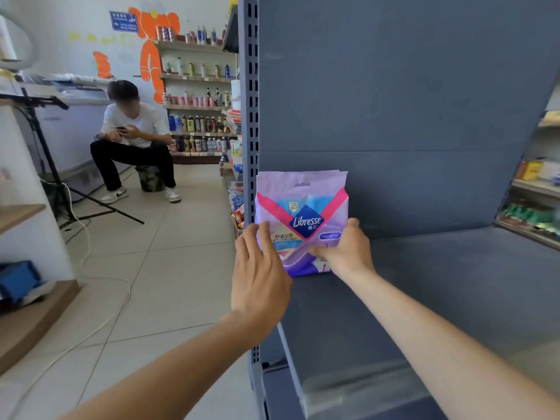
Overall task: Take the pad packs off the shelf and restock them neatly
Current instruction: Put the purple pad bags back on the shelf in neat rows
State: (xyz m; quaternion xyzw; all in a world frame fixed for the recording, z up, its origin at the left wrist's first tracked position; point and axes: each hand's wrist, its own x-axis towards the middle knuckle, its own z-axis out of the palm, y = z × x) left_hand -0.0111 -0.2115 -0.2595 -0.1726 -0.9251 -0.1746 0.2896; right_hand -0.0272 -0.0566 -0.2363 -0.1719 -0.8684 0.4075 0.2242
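Observation:
A purple and pink Libresse pad pack (301,207) stands upright at the far left end of a dark grey shelf (439,283), against the back panel. My right hand (348,253) grips its lower right corner, thumb on the front. My left hand (260,274) has its fingers spread and rests against the pack's lower left edge. Both forearms reach in from the bottom of the view. I see no other pad packs.
A perforated grey upright post (251,116) bounds the shelf on the left. A person (133,137) sits on a stool in the aisle, by a tripod (45,159) and a floor cable. Drink shelves (197,107) line the far wall. Stocked shelves (533,192) show at right.

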